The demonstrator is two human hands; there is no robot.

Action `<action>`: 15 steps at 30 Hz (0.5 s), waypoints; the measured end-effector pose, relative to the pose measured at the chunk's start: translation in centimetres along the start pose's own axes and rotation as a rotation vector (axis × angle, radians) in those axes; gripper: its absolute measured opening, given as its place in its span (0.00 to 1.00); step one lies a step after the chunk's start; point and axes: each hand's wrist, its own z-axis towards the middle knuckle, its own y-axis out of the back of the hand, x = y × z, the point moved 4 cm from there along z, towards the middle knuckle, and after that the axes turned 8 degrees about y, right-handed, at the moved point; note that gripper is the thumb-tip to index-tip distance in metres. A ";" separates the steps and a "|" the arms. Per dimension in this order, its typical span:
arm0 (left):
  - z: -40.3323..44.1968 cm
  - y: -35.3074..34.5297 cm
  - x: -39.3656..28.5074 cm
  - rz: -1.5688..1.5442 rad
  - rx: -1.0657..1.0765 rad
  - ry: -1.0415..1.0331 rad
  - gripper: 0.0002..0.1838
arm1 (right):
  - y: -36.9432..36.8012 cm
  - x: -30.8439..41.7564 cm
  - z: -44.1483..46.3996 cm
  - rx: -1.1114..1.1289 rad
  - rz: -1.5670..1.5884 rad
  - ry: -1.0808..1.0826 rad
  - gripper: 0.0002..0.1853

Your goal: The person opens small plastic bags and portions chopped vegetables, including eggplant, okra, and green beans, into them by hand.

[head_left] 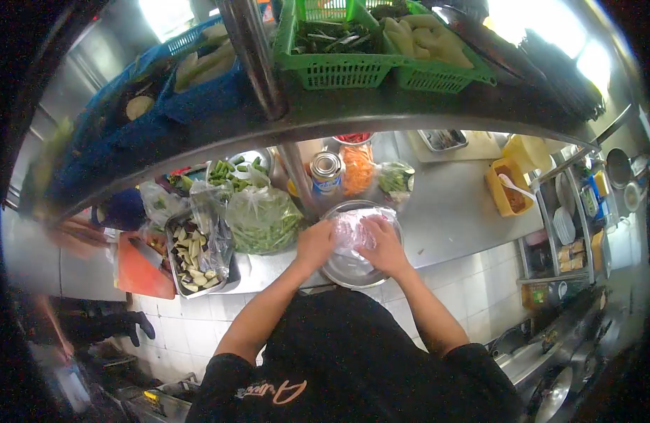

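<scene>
In the head view, a clear plastic bag (351,231) with pinkish contents lies in a round metal bowl (360,278) at the front of the steel counter. My left hand (316,244) grips the bag's left side, its fingertips partly hidden in the shiny plastic. On the other side my right hand (383,247) holds the bag with bent fingers. Just left of the bowl sits a big plastic bag of cut green beans (263,220). Behind it stand an opened tin can (326,173) and a bag of shredded carrot (357,169).
A shelf edge (381,116) crosses above, carrying green baskets (339,70) and blue crates (205,84). Left are a tray of cut eggplant (196,264), an orange cutting board (145,271) and another person's arm (78,236). A yellow container (508,187) stands right.
</scene>
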 end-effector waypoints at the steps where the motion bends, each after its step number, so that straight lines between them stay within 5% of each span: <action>1: -0.1 0.3 -0.4 -0.005 -0.008 0.005 0.12 | 0.2 0.5 0.2 -0.002 -0.001 0.010 0.32; 4: 0.0 0.4 -0.7 0.068 0.085 0.092 0.11 | 0.7 3.2 1.3 -0.042 -0.131 0.056 0.32; 10: 0.1 1.4 0.4 -0.183 -0.109 0.037 0.12 | -2.1 0.6 1.4 0.067 -0.367 -0.019 0.30; 15: -0.7 2.3 -0.3 -0.425 -0.003 0.255 0.14 | -1.9 2.9 1.8 0.013 -0.245 0.093 0.26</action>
